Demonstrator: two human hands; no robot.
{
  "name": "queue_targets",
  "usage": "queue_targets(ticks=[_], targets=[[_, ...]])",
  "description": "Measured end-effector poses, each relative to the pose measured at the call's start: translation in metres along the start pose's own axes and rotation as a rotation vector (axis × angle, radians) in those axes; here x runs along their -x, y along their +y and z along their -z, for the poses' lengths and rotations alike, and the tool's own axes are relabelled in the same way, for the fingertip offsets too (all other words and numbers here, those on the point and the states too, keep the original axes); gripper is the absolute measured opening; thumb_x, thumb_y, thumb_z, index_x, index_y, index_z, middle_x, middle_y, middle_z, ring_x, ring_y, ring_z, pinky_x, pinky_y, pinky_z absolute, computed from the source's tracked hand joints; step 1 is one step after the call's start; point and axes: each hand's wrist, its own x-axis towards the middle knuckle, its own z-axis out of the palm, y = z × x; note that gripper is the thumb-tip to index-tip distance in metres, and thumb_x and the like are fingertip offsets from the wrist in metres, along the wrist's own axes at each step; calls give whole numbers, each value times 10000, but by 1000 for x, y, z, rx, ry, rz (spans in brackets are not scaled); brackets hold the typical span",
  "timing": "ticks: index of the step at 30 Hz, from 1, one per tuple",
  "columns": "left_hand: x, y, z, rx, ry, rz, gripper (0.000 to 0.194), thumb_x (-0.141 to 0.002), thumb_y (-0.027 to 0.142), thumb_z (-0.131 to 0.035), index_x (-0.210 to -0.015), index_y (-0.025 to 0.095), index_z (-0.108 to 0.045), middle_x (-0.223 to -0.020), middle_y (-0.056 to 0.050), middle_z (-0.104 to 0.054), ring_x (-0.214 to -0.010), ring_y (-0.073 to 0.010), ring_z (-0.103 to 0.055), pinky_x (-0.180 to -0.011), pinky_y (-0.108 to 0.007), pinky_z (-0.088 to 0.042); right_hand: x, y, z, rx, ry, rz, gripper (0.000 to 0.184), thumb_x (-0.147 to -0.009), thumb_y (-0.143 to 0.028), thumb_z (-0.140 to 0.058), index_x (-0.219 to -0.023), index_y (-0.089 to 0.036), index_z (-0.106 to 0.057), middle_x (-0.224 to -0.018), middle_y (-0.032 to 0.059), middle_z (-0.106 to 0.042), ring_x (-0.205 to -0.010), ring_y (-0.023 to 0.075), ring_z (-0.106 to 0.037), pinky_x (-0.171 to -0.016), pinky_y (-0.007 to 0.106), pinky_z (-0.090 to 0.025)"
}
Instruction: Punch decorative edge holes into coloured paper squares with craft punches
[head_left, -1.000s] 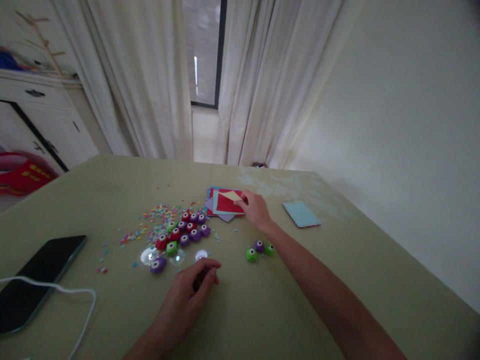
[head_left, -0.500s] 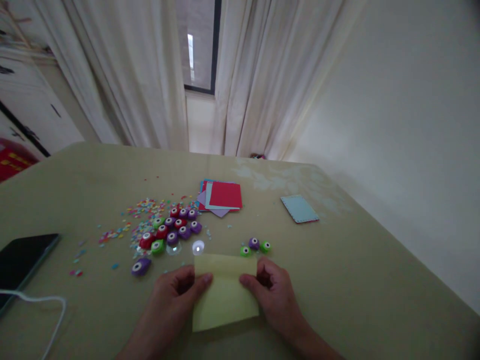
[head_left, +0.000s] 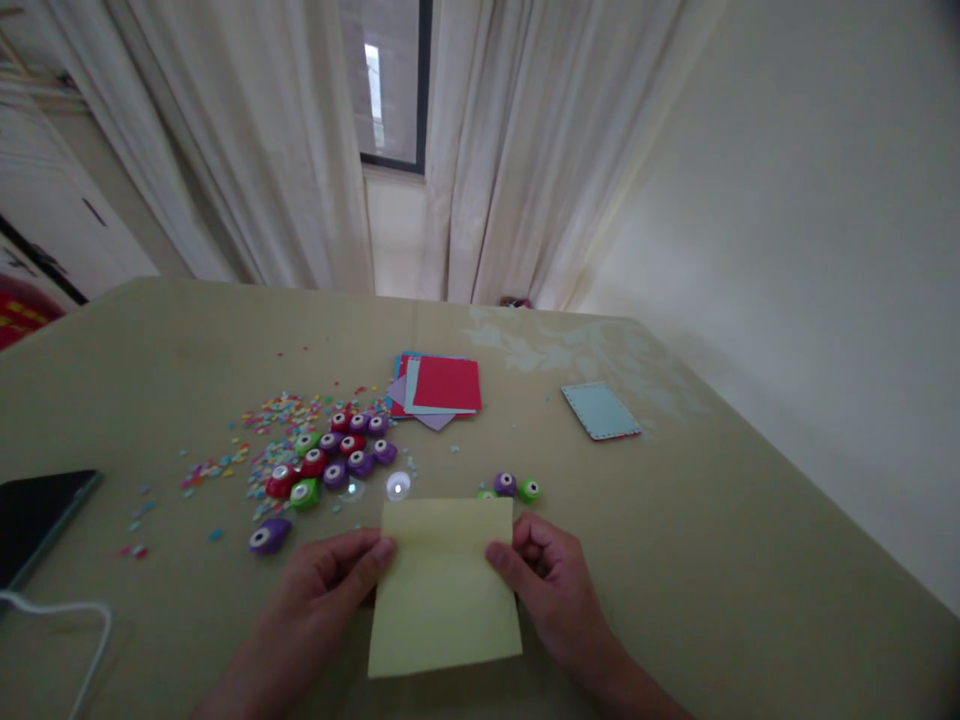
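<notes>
A pale yellow sheet of paper (head_left: 448, 600) is held up over the table's near side, with a faint crease across its upper part. My left hand (head_left: 319, 590) pinches its left edge, thumb in front. On the right edge, my right hand (head_left: 551, 580) grips it the same way, fingers curled behind. Just beyond the paper sit a purple eye-marked paw-punch-like piece (head_left: 505, 484) and a green one (head_left: 530, 490); another green one is partly hidden by the sheet. A small clear round disc (head_left: 398, 487) lies beyond its upper left corner.
Several red, purple and green eye-marked pieces (head_left: 335, 474) cluster at left amid scattered paper confetti (head_left: 281, 415). Stacked coloured squares (head_left: 448, 384) lie farther back, a light blue square (head_left: 601, 410) to the right. A dark tablet (head_left: 45, 515) and white cable (head_left: 101, 640) are at far left.
The yellow paper now shows more of its face and is held flatter, its lower edge nearer me. My left hand has shifted slightly left. The view has tilted a little.
</notes>
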Motion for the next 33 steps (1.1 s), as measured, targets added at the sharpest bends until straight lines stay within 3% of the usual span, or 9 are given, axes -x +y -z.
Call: queue_targets(ticks=[6, 12, 18, 23, 30, 33], targets=[[-2, 4, 14, 156, 180, -16, 695, -640, 745, -936, -1043, 184, -871, -974, -121, -860, -870, -285, -811, -800, -364, -669, 0, 3, 5, -53, 13, -51, 662, -744, -722, -903, -691, -218, -477, -590, -57, -491, -527, 84, -381, -497, 210, -304], [-1, -7, 7, 242, 10, 49, 566, -734, 695, -911, -998, 197, -861, -954, -106, -855, -896, -307, -814, -818, -395, -662, -1, 9, 6, -84, -22, -89, 651, -753, -678, -924, -702, -213, -471, -609, -55, -508, -543, 80, -403, -511, 199, -302], [1, -10, 2, 278, 20, 96, 573, -684, 722, -921, -912, 202, -839, -826, -81, -824, -816, -298, -800, -703, -368, -638, 1, 6, 6, -110, -54, -110, 656, -739, -678, -933, -704, -211, -474, -614, -51, -517, -541, 79, -404, -519, 206, -316], [5, -4, 0, 390, 12, 110, 499, -691, 638, -970, -879, 198, -827, -753, -51, -796, -718, -245, -775, -690, -337, -620, 1, 8, 6, -138, -41, -116, 656, -728, -656, -951, -701, -213, -469, -622, -43, -548, -536, 82, -435, -515, 204, -334], [8, 1, -1, 277, -57, 78, 536, -683, 583, -993, -1024, 204, -828, -988, -95, -849, -855, -275, -805, -826, -376, -631, -1, 11, 8, -175, 34, -88, 600, -753, -637, -938, -736, -210, -517, -696, -7, -631, -583, 113, -510, -542, 219, -411], [6, -2, -3, 295, -22, 65, 568, -750, 703, -897, -1026, 211, -826, -1005, -105, -844, -879, -277, -799, -835, -379, -627, 0, 9, 7, -89, 55, -14, 604, -784, -675, -897, -716, -214, -513, -633, -32, -559, -548, 102, -442, -510, 215, -354]])
